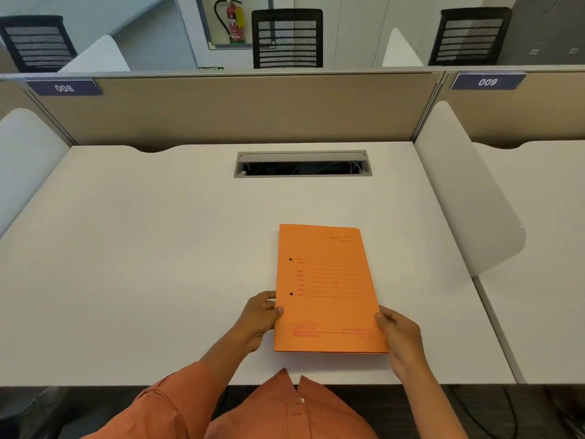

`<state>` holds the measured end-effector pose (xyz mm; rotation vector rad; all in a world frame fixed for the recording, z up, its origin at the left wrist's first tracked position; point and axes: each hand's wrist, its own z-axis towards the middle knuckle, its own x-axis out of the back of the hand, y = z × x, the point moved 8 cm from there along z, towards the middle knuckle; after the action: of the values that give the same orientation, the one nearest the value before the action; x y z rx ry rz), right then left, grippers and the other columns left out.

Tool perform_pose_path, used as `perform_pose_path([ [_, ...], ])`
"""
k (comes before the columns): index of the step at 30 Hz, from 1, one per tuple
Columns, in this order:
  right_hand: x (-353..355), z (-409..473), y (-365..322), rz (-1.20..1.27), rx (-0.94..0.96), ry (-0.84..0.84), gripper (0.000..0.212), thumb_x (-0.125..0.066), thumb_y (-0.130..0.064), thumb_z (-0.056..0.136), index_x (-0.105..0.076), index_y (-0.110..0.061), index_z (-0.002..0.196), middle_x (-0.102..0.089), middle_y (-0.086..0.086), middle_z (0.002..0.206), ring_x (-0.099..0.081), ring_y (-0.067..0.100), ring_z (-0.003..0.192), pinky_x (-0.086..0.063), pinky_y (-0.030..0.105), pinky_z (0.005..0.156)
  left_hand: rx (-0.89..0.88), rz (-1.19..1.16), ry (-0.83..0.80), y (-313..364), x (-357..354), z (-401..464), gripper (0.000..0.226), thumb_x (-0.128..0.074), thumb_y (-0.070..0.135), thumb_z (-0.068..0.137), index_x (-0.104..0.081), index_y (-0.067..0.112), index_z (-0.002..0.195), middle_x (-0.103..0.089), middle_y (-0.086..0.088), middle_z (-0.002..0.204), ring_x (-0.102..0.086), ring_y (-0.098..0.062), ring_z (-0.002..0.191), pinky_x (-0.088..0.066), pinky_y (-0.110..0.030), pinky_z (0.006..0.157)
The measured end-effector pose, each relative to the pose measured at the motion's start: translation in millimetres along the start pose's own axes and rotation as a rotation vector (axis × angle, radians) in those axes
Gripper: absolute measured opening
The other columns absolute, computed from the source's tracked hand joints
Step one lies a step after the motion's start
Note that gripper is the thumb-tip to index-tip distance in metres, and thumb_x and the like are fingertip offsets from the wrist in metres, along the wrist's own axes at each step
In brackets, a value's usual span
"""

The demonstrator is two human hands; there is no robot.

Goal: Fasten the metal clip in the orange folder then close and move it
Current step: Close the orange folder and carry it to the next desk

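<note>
Closed already: flat orange card folder (pixel 327 289), printed cover up, lying on the white desk top (pixel 158 264) toward its near edge, well short of the grey cable slot (pixel 303 164) at the back. Metal clip hidden inside, so fastening not checkable; judged done, given the shut cover. Two small dark holes near the folder's left edge, nothing poking through. Contents of the folder unseen; no loose sheets showing past its edges.

Left hand (pixel 258 315) clasping the folder's left edge, thumb on top, fingers curled beneath. Right hand (pixel 400 335) gripping the lower right corner, thumb on the cover. Near edge of the folder seemingly raised a little off the desk, a thin shadow below it.

Left to do, by the look of it: only the move. Cable slot open, dark wires inside, nothing else on the desk.
</note>
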<state>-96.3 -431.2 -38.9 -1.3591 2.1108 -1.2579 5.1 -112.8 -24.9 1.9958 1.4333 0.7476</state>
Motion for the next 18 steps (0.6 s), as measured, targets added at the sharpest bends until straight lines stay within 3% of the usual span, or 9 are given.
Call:
perform_pose_path([
  [4, -10.3, -4.1, -14.2, 0.089, -0.004, -0.021, 0.024, -0.061, -0.018, 0.103, -0.072, -0.024, 0.123, -0.076, -0.001, 0.113, -0.072, 0.02, 0.105, -0.061, 0.039, 0.088, -0.048, 0.005, 0.022, 9.8, 12.2, -2.8, 0.037, -0.055, 0.006, 0.104, -0.055, 0.011, 0.141, -0.07, -0.013, 0.125, -0.069, -0.029, 0.113, -0.06, -0.036, 0.081],
  [8, -28.4, -10.9, -41.6, 0.123, 0.032, -0.031, 0.025, -0.057, -0.018, 0.105, -0.075, -0.034, 0.111, -0.079, -0.01, 0.104, -0.074, 0.015, 0.101, -0.061, 0.027, 0.073, -0.1, 0.001, 0.059, 26.9, 32.0, -3.9, 0.037, -0.055, 0.007, 0.104, -0.055, 0.013, 0.141, -0.069, -0.014, 0.127, -0.068, -0.031, 0.117, -0.058, -0.047, 0.098],
  [13, -63.9, -11.1, -75.8, 0.138, 0.052, -0.091, 0.031, -0.052, -0.014, 0.107, -0.077, -0.032, 0.107, -0.08, -0.005, 0.113, -0.075, 0.016, 0.105, -0.062, 0.034, 0.085, -0.17, -0.046, 0.097, 54.3, 68.0, -3.3, 0.038, -0.056, 0.006, 0.104, -0.055, 0.012, 0.142, -0.07, -0.015, 0.126, -0.068, -0.031, 0.117, -0.058, -0.044, 0.095],
  [18, -116.1, -12.7, -116.0, 0.126, 0.087, -0.156, 0.042, -0.048, -0.011, 0.107, -0.08, -0.035, 0.094, -0.082, -0.012, 0.104, -0.078, 0.009, 0.096, -0.061, 0.027, 0.076, -0.23, -0.085, 0.156, 81.3, 118.5, -0.3, 0.04, -0.056, 0.008, 0.105, -0.053, 0.01, 0.145, -0.069, -0.016, 0.128, -0.068, -0.034, 0.118, -0.058, -0.051, 0.099],
])
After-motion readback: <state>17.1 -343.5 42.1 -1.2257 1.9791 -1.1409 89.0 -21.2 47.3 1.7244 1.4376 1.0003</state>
